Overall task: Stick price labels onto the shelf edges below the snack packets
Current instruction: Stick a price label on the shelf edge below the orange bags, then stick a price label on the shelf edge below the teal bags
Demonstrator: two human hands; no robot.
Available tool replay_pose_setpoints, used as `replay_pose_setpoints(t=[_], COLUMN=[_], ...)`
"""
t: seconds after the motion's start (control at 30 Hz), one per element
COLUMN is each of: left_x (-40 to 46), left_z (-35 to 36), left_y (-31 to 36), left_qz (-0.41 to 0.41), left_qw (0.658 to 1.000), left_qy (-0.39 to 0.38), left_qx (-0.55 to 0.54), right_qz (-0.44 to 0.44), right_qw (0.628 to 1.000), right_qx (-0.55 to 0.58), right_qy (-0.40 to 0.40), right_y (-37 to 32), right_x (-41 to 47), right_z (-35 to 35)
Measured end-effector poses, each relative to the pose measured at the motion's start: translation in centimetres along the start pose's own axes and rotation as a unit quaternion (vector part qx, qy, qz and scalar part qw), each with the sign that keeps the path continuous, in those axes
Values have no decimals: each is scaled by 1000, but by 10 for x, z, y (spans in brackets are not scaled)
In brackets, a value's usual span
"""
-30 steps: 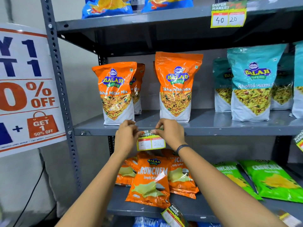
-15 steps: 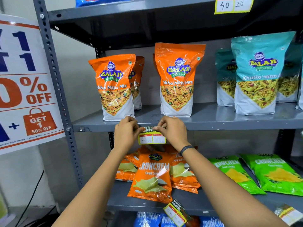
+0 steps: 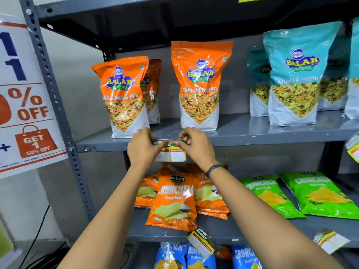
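Both hands pinch the label [image 3: 171,154] by its top strip against the shelf edge [image 3: 252,141]: left hand [image 3: 141,147] at its left end, right hand [image 3: 195,146] at its right. It hangs below two orange packets [image 3: 200,86], just above the Crunchem bags [image 3: 172,199].

The shelf edge [image 3: 252,141] is grey painted metal, smooth with a dull sheen, and the perforated upright post [image 3: 56,105] is the same. The orange snack packets [image 3: 200,84] and teal packets [image 3: 295,74] are glossy crinkled plastic film that catches glare. The price label [image 3: 171,155] looks like thin paper — slightly shiny. The sale poster [image 3: 27,113] is matt paper.
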State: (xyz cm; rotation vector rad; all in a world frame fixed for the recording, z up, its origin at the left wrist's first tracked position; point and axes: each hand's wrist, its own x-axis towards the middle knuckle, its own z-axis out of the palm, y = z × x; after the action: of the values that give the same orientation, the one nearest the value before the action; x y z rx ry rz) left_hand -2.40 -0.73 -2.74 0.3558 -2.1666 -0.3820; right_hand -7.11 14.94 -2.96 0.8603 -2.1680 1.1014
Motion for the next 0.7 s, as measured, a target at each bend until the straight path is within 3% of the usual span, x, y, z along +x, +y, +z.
replay_pose_setpoints(t=[0.13, 0.23, 0.4, 0.53, 0.7], left_x=[-22, -57, -111, -144, -153], left_z=[9, 36, 105, 149, 187], left_y=[22, 77, 210, 323, 407], left_qz=[-14, 58, 180, 158, 49], left_qw=[995, 990, 978, 964, 955], left_qy=[75, 130, 3, -128, -220], left_qx=[63, 15, -105, -171, -191], right_qz=[-17, -17, 33, 82, 55], right_qw=[996, 986, 954, 921, 963], right_qx=[31, -5, -92, -186, -189], right_qy=[82, 166, 285, 333, 185], right_y=[26, 65, 153, 228, 294], right_x=[-22, -40, -68, -86, -87], right_z=[-38, -85, -191, -281, -340])
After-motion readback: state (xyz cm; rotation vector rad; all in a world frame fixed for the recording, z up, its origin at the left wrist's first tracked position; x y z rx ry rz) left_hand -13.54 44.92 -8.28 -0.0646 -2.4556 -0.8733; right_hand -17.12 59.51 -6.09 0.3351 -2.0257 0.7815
